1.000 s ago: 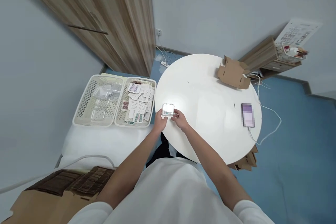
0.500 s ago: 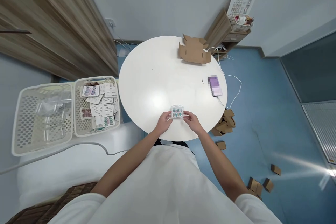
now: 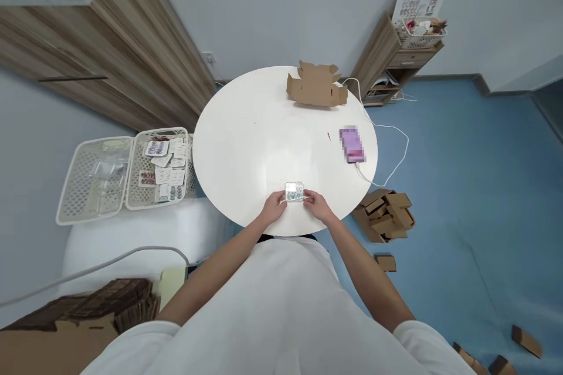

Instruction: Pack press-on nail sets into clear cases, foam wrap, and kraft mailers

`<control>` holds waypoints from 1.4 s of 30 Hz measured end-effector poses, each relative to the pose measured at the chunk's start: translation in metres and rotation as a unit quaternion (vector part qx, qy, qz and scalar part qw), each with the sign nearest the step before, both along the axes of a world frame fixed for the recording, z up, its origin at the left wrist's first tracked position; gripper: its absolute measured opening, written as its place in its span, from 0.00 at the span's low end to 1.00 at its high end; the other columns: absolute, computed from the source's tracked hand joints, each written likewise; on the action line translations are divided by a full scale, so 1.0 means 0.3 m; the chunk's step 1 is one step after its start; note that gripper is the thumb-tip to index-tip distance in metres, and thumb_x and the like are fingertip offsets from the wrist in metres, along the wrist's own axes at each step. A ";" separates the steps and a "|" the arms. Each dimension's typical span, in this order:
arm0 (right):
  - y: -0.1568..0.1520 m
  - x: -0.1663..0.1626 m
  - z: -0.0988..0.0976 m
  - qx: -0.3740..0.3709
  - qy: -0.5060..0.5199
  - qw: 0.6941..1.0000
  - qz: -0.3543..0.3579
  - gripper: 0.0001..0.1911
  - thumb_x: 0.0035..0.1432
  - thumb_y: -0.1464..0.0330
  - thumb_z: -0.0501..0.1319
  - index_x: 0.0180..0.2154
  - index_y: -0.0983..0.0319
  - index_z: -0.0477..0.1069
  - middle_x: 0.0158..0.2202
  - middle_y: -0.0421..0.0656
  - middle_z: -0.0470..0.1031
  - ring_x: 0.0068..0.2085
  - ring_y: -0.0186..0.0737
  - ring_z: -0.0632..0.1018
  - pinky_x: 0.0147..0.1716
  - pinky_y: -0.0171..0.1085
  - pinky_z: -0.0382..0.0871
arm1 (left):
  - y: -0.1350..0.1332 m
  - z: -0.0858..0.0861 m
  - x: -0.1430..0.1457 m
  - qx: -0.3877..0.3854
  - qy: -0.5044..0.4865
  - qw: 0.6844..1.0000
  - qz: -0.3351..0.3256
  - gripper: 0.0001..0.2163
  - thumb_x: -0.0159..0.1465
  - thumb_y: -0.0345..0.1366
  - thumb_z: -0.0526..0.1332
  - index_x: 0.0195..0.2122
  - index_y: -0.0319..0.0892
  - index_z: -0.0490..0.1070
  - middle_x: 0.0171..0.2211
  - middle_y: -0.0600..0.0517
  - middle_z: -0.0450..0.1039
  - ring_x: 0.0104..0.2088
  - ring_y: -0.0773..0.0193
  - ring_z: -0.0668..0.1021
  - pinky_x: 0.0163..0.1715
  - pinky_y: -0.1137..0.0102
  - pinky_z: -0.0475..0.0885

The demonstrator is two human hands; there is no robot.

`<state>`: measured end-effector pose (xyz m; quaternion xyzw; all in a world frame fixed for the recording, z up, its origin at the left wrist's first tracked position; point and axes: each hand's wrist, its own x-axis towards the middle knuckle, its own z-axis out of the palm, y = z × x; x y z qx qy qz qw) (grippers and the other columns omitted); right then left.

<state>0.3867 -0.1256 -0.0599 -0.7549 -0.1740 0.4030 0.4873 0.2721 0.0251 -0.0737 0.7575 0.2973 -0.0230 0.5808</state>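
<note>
A small clear plastic case [image 3: 294, 191] with coloured pieces inside lies at the near edge of the round white table [image 3: 246, 152]. My left hand [image 3: 273, 207] grips its left end with closed fingers. My right hand [image 3: 315, 205] pinches its right end. Both forearms reach forward from my white shirt.
A folded brown cardboard box [image 3: 315, 85] sits at the table's far side, a purple phone [image 3: 351, 145] with a white cable to the right. Two white baskets [image 3: 125, 173] of cards and clear cases stand left. Cardboard boxes [image 3: 385, 214] lie on the blue floor. A wooden cabinet [image 3: 109, 64] stands at the back left.
The view swung right, so the table now lies straight ahead. Both hands kept hold of the clear case and carried it along the table's near edge to the middle.
</note>
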 end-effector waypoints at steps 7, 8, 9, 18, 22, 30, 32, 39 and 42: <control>-0.070 -0.022 -0.033 -0.033 -0.255 0.957 0.134 0.19 0.52 0.67 0.56 0.47 0.60 0.63 0.44 0.46 0.67 0.40 0.39 0.71 0.41 0.41 0.67 | -0.052 0.036 -0.059 0.200 0.023 0.980 -0.005 0.17 0.56 0.34 0.55 0.48 0.42 0.63 0.47 0.47 0.65 0.45 0.60 0.70 0.43 0.64 0.68; -0.082 -0.030 -0.035 -0.034 -0.289 0.940 0.180 0.17 0.51 0.66 0.58 0.45 0.60 0.65 0.43 0.46 0.67 0.41 0.41 0.70 0.41 0.42 0.66 | -0.058 0.042 -0.077 0.227 0.021 0.973 -0.026 0.16 0.56 0.36 0.56 0.46 0.42 0.64 0.46 0.47 0.65 0.45 0.59 0.70 0.43 0.63 0.67; -0.092 -0.038 -0.038 -0.037 -0.320 0.919 0.225 0.17 0.50 0.65 0.60 0.44 0.60 0.66 0.42 0.46 0.67 0.42 0.43 0.69 0.41 0.43 0.65 | -0.063 0.046 -0.096 0.252 0.020 0.966 -0.051 0.16 0.55 0.37 0.57 0.45 0.42 0.65 0.44 0.47 0.66 0.45 0.58 0.70 0.44 0.62 0.67; -0.094 -0.064 -0.074 -0.082 -0.487 0.793 0.357 0.07 0.57 0.67 0.54 0.37 0.61 0.68 0.44 0.48 0.67 0.42 0.45 0.65 0.37 0.41 0.58 | -0.103 0.045 -0.172 0.367 0.065 0.916 -0.151 0.18 0.52 0.44 0.61 0.43 0.43 0.66 0.46 0.46 0.65 0.48 0.52 0.67 0.46 0.58 0.61; -0.079 -0.066 -0.081 -0.106 -0.507 0.776 0.360 0.08 0.58 0.72 0.51 0.36 0.61 0.67 0.40 0.47 0.68 0.39 0.43 0.65 0.34 0.40 0.56 | -0.114 0.047 -0.158 0.395 0.063 0.904 -0.154 0.19 0.51 0.47 0.60 0.43 0.44 0.66 0.46 0.45 0.64 0.47 0.52 0.67 0.47 0.57 0.59; -0.074 -0.067 -0.063 -0.129 -0.466 0.812 0.326 0.07 0.59 0.69 0.51 0.36 0.61 0.66 0.38 0.45 0.68 0.40 0.42 0.66 0.35 0.38 0.57 | -0.095 0.056 -0.156 0.406 0.037 0.894 -0.186 0.10 0.58 0.34 0.53 0.40 0.44 0.66 0.44 0.47 0.66 0.45 0.56 0.68 0.45 0.59 0.60; -0.074 -0.065 -0.056 -0.133 -0.448 0.827 0.313 0.07 0.60 0.69 0.50 0.35 0.61 0.66 0.37 0.45 0.68 0.39 0.41 0.67 0.35 0.37 0.58 | -0.083 0.063 -0.160 0.403 0.027 0.893 -0.199 0.10 0.58 0.31 0.51 0.40 0.44 0.67 0.43 0.47 0.67 0.45 0.57 0.68 0.45 0.59 0.60; -0.076 -0.065 0.001 -0.129 -0.397 0.866 0.276 0.08 0.60 0.69 0.48 0.34 0.60 0.66 0.36 0.43 0.69 0.37 0.39 0.69 0.34 0.36 0.60 | -0.046 0.080 -0.166 0.389 -0.001 0.897 -0.210 0.09 0.56 0.33 0.54 0.39 0.44 0.66 0.41 0.47 0.68 0.42 0.56 0.69 0.45 0.59 0.58; -0.090 -0.087 0.028 -0.133 -0.399 0.867 0.267 0.09 0.60 0.70 0.48 0.34 0.60 0.66 0.36 0.43 0.69 0.37 0.38 0.69 0.34 0.36 0.61 | -0.039 0.079 -0.174 0.377 0.002 0.902 -0.212 0.08 0.58 0.29 0.50 0.34 0.44 0.67 0.36 0.48 0.69 0.38 0.59 0.70 0.43 0.61 0.60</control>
